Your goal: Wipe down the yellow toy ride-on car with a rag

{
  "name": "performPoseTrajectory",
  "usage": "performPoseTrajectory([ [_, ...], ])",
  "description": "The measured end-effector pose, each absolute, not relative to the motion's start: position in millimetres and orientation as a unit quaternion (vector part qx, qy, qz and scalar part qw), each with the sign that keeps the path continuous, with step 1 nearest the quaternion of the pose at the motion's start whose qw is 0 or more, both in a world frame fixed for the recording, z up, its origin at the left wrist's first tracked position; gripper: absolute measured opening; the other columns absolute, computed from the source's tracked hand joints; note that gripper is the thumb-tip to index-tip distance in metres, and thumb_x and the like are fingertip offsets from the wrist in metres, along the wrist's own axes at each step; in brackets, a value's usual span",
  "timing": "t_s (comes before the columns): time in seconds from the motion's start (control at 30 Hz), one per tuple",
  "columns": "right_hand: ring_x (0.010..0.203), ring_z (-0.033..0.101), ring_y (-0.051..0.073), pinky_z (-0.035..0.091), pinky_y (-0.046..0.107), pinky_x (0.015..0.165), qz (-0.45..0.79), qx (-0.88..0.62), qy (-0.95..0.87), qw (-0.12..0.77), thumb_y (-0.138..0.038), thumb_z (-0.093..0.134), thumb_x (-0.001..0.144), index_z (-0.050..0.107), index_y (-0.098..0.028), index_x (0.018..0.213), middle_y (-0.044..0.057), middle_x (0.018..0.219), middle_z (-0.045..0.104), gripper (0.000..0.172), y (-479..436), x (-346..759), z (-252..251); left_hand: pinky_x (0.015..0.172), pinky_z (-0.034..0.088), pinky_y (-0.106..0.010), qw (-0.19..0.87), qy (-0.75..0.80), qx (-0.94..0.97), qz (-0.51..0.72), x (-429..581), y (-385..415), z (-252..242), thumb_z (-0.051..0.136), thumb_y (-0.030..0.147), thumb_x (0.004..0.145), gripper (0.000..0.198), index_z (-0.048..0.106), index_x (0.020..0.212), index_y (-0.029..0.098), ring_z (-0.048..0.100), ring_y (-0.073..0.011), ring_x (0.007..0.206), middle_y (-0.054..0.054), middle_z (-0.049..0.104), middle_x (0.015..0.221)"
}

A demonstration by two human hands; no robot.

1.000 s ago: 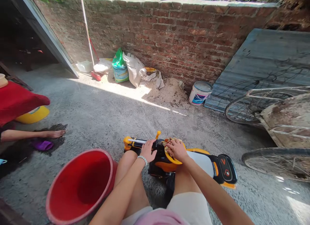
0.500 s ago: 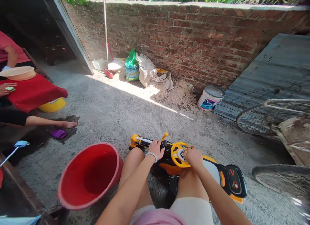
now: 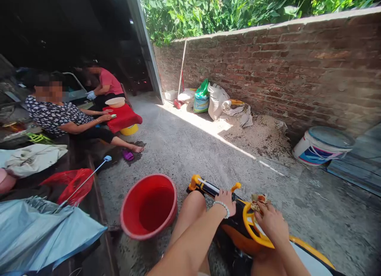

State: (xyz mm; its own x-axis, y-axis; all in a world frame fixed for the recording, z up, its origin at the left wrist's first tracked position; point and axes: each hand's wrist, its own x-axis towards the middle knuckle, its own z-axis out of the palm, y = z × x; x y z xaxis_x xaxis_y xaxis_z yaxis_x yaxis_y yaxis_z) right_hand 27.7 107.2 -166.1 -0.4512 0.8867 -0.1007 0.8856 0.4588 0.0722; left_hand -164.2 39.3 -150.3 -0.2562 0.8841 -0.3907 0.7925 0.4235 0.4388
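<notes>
A yellow-and-black ride-on toy car (image 3: pixel 238 238) stands between my knees, with a yellow steering wheel (image 3: pixel 247 224). My left hand (image 3: pixel 225 200), with a beaded bracelet at the wrist, is closed over the black front part, beside a small yellow lever (image 3: pixel 236 186). In my right hand (image 3: pixel 272 220) is a crumpled, stained rag (image 3: pixel 258 200), its fingers closed on it at the far rim of the wheel. The toy's rear lies beyond the bottom edge of the view. To my left stands a large red tub (image 3: pixel 126 212), dark inside.
Two people (image 3: pixel 71 119) (image 3: pixel 108 81) sit at the left near a red cloth (image 3: pixel 125 117). A folded light-blue umbrella (image 3: pixel 53 228) lies lower left. Sacks (image 3: pixel 217 101) and a lidded paint bucket (image 3: pixel 315 147) stand along the brick wall (image 3: pixel 268 69).
My view has swung left, bringing the two people and the umbrella into sight. My right hand has lifted off the wheel's centre to its far rim. My left hand stays on the toy's front.
</notes>
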Motion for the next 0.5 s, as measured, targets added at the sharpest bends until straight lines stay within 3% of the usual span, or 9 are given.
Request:
performPoseTrajectory([
  [0.1, 0.112, 0.068, 0.034, 0.058, 0.045, 0.087, 0.010, 0.505, 0.858, 0.088, -0.033, 0.047, 0.098, 0.071, -0.027, 0.135, 0.016, 0.134, 0.067, 0.045, 99.7, 24.4, -179.2, 0.119, 0.038, -0.058, 0.299, 0.793, 0.525, 0.081, -163.8, 36.9, -157.6, 0.042, 0.044, 0.095, 0.064, 0.046, 0.152, 0.016, 0.033, -0.0355, 0.151, -0.019, 0.049, 0.156],
  [0.3, 0.110, 0.066, 0.034, 0.056, 0.044, 0.088, -0.023, 0.402, 0.911, 0.085, -0.024, 0.057, 0.089, 0.074, -0.041, 0.125, 0.011, 0.131, 0.068, 0.043, 59.3, 75.1, -202.2, 0.119, 0.040, -0.055, 0.306, 0.782, 0.537, 0.082, -167.2, 37.6, -156.3, 0.042, 0.046, 0.096, 0.064, 0.046, 0.152, 0.015, 0.031, -0.0348, 0.153, -0.019, 0.046, 0.157],
  [0.5, 0.117, 0.058, 0.033, 0.048, 0.040, 0.090, -0.007, 0.451, 0.876, 0.172, -0.026, 0.056, 0.092, 0.073, -0.030, 0.124, 0.013, 0.129, 0.066, 0.037, 82.9, 114.3, -150.8, 0.116, 0.042, -0.051, 0.294, 0.789, 0.536, 0.059, -168.4, 41.3, -153.7, 0.041, 0.038, 0.099, 0.053, 0.046, 0.147, 0.016, 0.032, -0.0318, 0.153, -0.018, 0.047, 0.156],
])
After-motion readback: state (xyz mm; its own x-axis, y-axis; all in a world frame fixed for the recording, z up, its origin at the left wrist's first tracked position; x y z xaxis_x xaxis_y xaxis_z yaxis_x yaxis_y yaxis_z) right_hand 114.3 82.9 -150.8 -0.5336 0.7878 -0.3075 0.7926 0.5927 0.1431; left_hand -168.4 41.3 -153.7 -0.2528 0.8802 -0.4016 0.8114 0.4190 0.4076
